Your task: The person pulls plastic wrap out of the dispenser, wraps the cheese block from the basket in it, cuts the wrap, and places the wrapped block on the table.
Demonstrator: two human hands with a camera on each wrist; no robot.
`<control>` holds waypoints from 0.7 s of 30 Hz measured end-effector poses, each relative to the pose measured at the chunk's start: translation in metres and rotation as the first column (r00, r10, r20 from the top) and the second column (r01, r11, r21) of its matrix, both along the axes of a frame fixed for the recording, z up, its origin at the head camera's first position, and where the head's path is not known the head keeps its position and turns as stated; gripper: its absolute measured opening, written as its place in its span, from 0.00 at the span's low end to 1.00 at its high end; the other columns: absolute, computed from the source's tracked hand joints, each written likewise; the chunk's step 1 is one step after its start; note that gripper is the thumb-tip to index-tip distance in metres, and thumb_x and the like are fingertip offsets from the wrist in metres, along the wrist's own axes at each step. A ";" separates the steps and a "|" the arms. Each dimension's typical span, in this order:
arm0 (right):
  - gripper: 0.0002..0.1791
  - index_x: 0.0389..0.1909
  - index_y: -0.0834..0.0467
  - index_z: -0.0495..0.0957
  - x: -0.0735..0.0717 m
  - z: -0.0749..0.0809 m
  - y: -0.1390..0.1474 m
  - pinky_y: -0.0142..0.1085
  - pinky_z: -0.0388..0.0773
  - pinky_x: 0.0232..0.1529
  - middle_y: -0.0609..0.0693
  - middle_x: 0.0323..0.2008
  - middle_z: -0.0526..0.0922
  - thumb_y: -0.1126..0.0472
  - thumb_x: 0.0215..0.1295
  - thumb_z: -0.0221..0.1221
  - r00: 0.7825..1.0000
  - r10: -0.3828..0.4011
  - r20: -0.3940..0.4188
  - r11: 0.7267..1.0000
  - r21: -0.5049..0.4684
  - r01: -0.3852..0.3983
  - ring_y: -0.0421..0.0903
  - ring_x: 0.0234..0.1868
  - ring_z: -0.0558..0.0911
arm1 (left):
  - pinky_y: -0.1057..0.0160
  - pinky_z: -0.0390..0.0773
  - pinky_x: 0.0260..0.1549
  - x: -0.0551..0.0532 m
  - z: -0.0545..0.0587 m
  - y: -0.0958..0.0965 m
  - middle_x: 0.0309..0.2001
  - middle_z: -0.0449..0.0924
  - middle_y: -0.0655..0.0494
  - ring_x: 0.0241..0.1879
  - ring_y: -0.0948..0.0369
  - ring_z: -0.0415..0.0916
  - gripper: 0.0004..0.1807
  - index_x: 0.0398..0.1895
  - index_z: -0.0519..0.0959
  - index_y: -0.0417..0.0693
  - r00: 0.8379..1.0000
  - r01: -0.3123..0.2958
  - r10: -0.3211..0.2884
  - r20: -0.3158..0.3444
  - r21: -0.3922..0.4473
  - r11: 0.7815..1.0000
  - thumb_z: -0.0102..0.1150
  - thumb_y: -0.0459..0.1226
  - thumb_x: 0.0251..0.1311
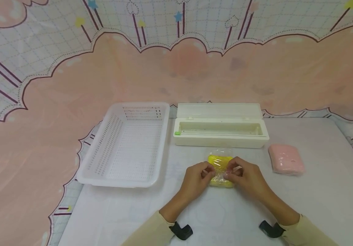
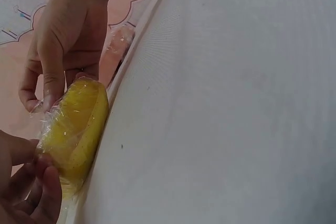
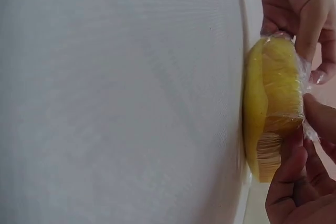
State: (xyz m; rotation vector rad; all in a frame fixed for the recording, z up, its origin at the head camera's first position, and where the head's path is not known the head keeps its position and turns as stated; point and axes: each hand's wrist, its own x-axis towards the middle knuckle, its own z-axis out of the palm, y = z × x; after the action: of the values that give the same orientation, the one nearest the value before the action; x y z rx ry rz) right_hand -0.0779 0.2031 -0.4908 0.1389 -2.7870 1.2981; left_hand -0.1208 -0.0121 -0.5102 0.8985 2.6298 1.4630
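A yellow block with rounded edges [image 1: 220, 161] lies on the table in front of me, wrapped in clear cling film [image 1: 220, 150]. Film sticks out past its far end, and gathered folds lie on its top. With thumb and fingertips my left hand [image 1: 196, 176] pinches the film at the block's left side. On the opposite side my right hand [image 1: 250, 175] pinches film in the same way. Both wrist views show the yellow block [image 2: 79, 124] low on the table between the two hands, its film creased and shiny. What the block is made of I cannot tell.
Behind the block stands a cream cling film dispenser [image 1: 220, 141], lid raised, with a green slider at its left. A white perforated basket [image 1: 122, 147] is on the left. On the right sits a pink block [image 1: 286, 159], also in film. Patterned cloth hangs behind.
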 end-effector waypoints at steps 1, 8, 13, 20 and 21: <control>0.13 0.38 0.51 0.80 0.000 0.000 0.000 0.28 0.80 0.30 0.46 0.34 0.85 0.61 0.56 0.75 1.000 -0.005 -0.001 1.000 0.006 0.005 0.36 0.29 0.82 | 0.76 0.76 0.29 0.000 0.000 0.000 0.35 0.84 0.59 0.28 0.73 0.74 0.02 0.37 0.84 0.49 1.000 -0.007 0.007 -0.006 -0.002 1.000 0.67 0.37 0.66; 0.06 0.34 0.51 0.88 -0.002 0.000 0.000 0.28 0.76 0.32 0.41 0.31 0.82 0.60 0.56 0.75 0.999 -0.001 -0.034 0.995 0.096 0.005 0.36 0.31 0.76 | 0.76 0.78 0.26 -0.001 -0.001 -0.001 0.36 0.79 0.56 0.24 0.76 0.75 0.07 0.36 0.88 0.45 0.999 -0.020 0.019 0.031 0.031 0.999 0.68 0.39 0.64; 0.06 0.38 0.52 0.90 0.000 0.003 0.003 0.29 0.76 0.34 0.41 0.35 0.81 0.58 0.60 0.72 0.992 0.096 -0.085 0.974 0.212 -0.076 0.38 0.35 0.76 | 0.75 0.77 0.33 0.000 0.010 -0.005 0.44 0.79 0.55 0.33 0.70 0.77 0.13 0.44 0.89 0.45 0.989 0.001 -0.037 -0.143 -0.240 0.971 0.61 0.43 0.71; 0.24 0.58 0.53 0.84 0.013 0.008 0.009 0.41 0.84 0.46 0.48 0.54 0.82 0.55 0.60 0.72 0.891 0.403 -0.211 0.743 0.644 -0.183 0.48 0.51 0.80 | 0.64 0.82 0.42 0.007 0.034 -0.012 0.65 0.74 0.55 0.57 0.60 0.79 0.26 0.70 0.74 0.54 0.826 -0.093 -0.282 -0.487 -0.612 0.785 0.61 0.45 0.70; 0.26 0.61 0.52 0.82 0.015 0.009 0.009 0.43 0.84 0.48 0.48 0.56 0.82 0.54 0.61 0.72 0.887 0.419 -0.194 0.717 0.670 -0.192 0.49 0.53 0.80 | 0.62 0.82 0.44 0.008 0.036 -0.014 0.68 0.73 0.57 0.62 0.59 0.77 0.27 0.72 0.72 0.56 0.811 -0.080 -0.323 -0.488 -0.638 0.766 0.59 0.45 0.71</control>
State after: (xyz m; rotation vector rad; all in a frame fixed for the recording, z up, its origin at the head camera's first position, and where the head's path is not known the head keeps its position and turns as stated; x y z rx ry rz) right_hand -0.0628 0.2124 -0.4822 0.8145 -2.8258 0.2283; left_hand -0.1126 -0.0260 -0.4741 1.5419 3.0125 0.1637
